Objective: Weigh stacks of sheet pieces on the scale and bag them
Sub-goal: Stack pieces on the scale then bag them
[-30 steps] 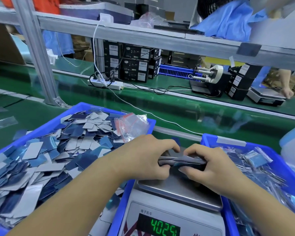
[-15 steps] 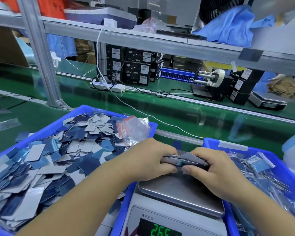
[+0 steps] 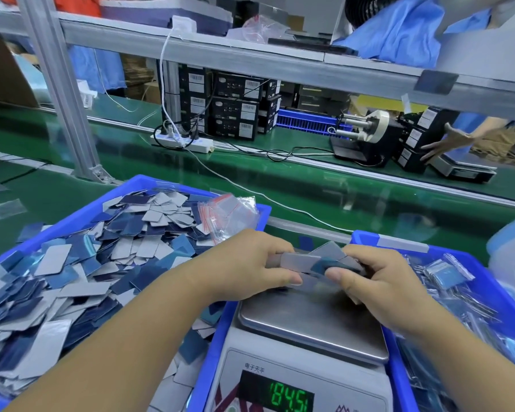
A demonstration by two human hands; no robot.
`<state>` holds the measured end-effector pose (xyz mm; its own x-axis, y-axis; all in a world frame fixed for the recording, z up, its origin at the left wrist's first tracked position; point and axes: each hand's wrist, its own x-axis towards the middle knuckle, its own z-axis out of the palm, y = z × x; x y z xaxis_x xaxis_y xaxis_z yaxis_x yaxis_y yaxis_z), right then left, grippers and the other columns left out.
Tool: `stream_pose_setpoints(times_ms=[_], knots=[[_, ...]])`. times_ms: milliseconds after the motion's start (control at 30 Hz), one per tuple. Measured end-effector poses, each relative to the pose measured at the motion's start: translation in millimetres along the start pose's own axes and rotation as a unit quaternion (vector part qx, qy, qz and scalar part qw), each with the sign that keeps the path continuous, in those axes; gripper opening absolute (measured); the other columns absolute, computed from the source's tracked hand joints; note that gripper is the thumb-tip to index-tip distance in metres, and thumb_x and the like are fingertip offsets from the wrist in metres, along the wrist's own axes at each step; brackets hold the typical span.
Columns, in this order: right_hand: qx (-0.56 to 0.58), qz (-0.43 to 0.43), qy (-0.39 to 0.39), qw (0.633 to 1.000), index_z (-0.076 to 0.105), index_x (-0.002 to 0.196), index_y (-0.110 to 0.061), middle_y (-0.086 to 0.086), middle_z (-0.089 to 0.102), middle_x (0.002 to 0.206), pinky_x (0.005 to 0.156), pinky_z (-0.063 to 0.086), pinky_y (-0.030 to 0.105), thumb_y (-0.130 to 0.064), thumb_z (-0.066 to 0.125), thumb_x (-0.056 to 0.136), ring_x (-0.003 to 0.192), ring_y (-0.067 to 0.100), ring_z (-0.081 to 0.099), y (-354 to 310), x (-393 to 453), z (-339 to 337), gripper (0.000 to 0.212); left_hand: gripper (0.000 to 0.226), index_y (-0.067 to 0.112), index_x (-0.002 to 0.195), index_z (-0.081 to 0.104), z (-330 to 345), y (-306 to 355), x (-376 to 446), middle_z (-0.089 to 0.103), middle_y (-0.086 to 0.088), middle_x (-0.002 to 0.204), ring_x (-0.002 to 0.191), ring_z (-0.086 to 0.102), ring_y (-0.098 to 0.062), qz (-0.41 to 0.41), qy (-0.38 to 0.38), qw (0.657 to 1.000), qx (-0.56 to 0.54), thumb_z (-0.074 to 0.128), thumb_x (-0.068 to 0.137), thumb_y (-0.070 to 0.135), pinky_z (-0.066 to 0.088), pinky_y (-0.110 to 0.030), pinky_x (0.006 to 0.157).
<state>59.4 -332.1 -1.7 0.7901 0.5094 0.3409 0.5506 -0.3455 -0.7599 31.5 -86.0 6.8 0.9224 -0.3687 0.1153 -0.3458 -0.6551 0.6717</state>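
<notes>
The left hand (image 3: 252, 264) and the right hand (image 3: 378, 281) both grip one stack of sheet pieces (image 3: 315, 263), each hand pinching one end of it between thumb and curled fingers. The stack is between the two hands, above the far edge of the steel pan of the scale (image 3: 309, 325). I cannot tell if its underside touches the pan or is lifted just above it. Its long axis runs from left to right, from one hand to the other, and the pieces are fanned and not squared, with some corners standing out at the top. Both hands are equally near to it. I think the stack must be squared and then go to a bag, and the empty zip bags (image 3: 229, 217) lie at the far right corner of the left blue bin (image 3: 122, 188), nearer to the left hand.

The left bin is full of loose sheet pieces (image 3: 81, 269), grey and blue. The right blue bin (image 3: 399, 243) holds filled bags (image 3: 446, 272). The scale stands between the bins, at the near edge of the green surface (image 3: 324, 200).

The display (image 3: 286, 398) is cut by the lower frame edge and its digits are hard to read. The fingers under the stack are hidden, and the number of pieces cannot be counted
</notes>
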Motion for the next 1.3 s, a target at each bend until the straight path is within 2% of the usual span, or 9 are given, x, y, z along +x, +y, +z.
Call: stream_pose_setpoints(times_ms=[200, 367, 533, 733, 900, 1000, 1100, 1200, 1300], knots=[[0.103, 0.044, 0.086, 0.99, 0.068, 0.077, -0.02, 0.006, 0.045, 0.054, 0.048, 0.03, 0.025, -0.026, 0.067, 0.082, 0.048, 0.018, 0.037, 8.8, 1.4, -15.2, 0.008, 0.038, 0.012, 0.081, 0.058, -6.1, -8.0, -2.7, 0.056, -0.008, 0.076, 0.065, 0.045, -0.016, -0.036, 0.021, 0.999, 0.009, 0.066, 0.092, 0.047, 0.044, -0.035, 0.066], [0.166, 0.045, 0.05, 0.984, 0.072, 0.083, -0.016, 0.011, 0.048, 0.062, 0.047, 0.032, 0.025, -0.025, 0.07, 0.079, 0.051, 0.017, 0.037, 3.8, -0.5, -11.2, 0.01, 0.031, 0.021, 0.08, 0.054, -2.4, -4.6, -0.5, 0.053, 0.005, 0.07, 0.062, 0.042, -0.008, -0.034, 0.029, 0.999, 0.022, 0.06, 0.096, 0.046, 0.035, -0.022, 0.057], [0.028, 0.037, -0.024, 0.999, 0.07, 0.082, -0.03, -0.008, 0.05, 0.055, 0.05, 0.037, 0.02, -0.025, 0.074, 0.085, 0.049, 0.008, 0.043, 0.9, -1.8, -5.0, 0.007, 0.028, 0.024, 0.084, 0.048, 0.6, -3.7, 0.8, 0.055, 0.001, 0.079, 0.076, 0.051, -0.021, -0.054, 0.008, 0.998, 0.045, 0.047, 0.101, 0.046, 0.039, -0.031, 0.064], [-0.065, 0.039, -0.055, 0.996, 0.068, 0.088, -0.038, -0.02, 0.061, 0.065, 0.057, 0.038, 0.01, -0.017, 0.073, 0.089, 0.058, 0.001, 0.054, -4.9, -2.0, -2.6, 0.022, 0.038, 0.023, 0.073, 0.038, 7.4, -0.8, 1.7, 0.044, 0.011, 0.067, 0.065, 0.039, -0.01, -0.028, -0.005, 1.0, 0.008, 0.035, 0.106, 0.042, 0.036, -0.033, 0.065], [-0.146, 0.021, -0.07, 0.987, 0.066, 0.081, -0.037, -0.021, 0.067, 0.078, 0.063, 0.04, 0.011, -0.021, 0.074, 0.088, 0.076, 0.005, 0.061, -13.3, -1.6, -1.1, 0.019, 0.052, 0.025, 0.075, 0.045, 10.7, 6.0, 2.4, 0.049, 0.007, 0.074, 0.072, 0.046, -0.01, -0.019, -0.011, 0.999, -0.027, 0.024, 0.089, 0.071, 0.041, -0.034, 0.074], [-0.147, 0.014, -0.078, 0.986, 0.065, 0.089, -0.038, -0.022, 0.067, 0.082, 0.062, 0.041, 0.013, -0.025, 0.074, 0.088, 0.075, 0.005, 0.063, -16.6, -2.7, 1.1, 0.016, 0.044, 0.033, 0.083, 0.05, 11.2, 9.0, 2.4, 0.055, 0.011, 0.084, 0.083, 0.052, -0.005, -0.004, -0.037, 0.999, 0.039, 0.044, 0.081, 0.076, 0.045, -0.03, 0.074], [-0.143, 0.019, -0.073, 0.987, 0.058, 0.1, -0.043, -0.026, 0.066, 0.084, 0.059, 0.041, 0.012, -0.027, 0.076, 0.086, 0.066, 0.003, 0.059, -17.6, -4.3, 5.3, 0.028, 0.027, 0.038, 0.092, 0.048, 11.5, 10.4, 0.8, 0.053, 0.013, 0.094, 0.091, 0.048, -0.004, 0.029, -0.05, 0.993, 0.102, 0.067, 0.084, 0.056, 0.043, -0.026, 0.079], [-0.146, 0.023, -0.059, 0.987, 0.053, 0.102, -0.045, -0.03, 0.063, 0.081, 0.056, 0.039, 0.01, -0.029, 0.078, 0.081, 0.059, 0.003, 0.055, -17.5, -3.7, 8.7, 0.036, 0.026, 0.032, 0.1, 0.052, 13.2, 10.9, 1.5, 0.052, 0.013, 0.095, 0.089, 0.047, -0.005, 0.038, -0.04, 0.992, 0.117, 0.069, 0.088, 0.047, 0.039, -0.018, 0.076], [-0.103, 0.023, -0.051, 0.993, 0.054, 0.103, -0.045, -0.014, 0.066, 0.085, 0.054, 0.046, 0.022, -0.037, 0.077, 0.077, 0.057, 0.012, 0.057, -17.5, -3.0, 8.4, 0.036, 0.016, 0.03, 0.096, 0.057, 11.2, 11.8, 2.3, 0.056, 0.013, 0.092, 0.086, 0.049, -0.005, 0.053, 0.006, 0.995, 0.082, 0.07, 0.09, 0.037, 0.038, -0.018, 0.075]])
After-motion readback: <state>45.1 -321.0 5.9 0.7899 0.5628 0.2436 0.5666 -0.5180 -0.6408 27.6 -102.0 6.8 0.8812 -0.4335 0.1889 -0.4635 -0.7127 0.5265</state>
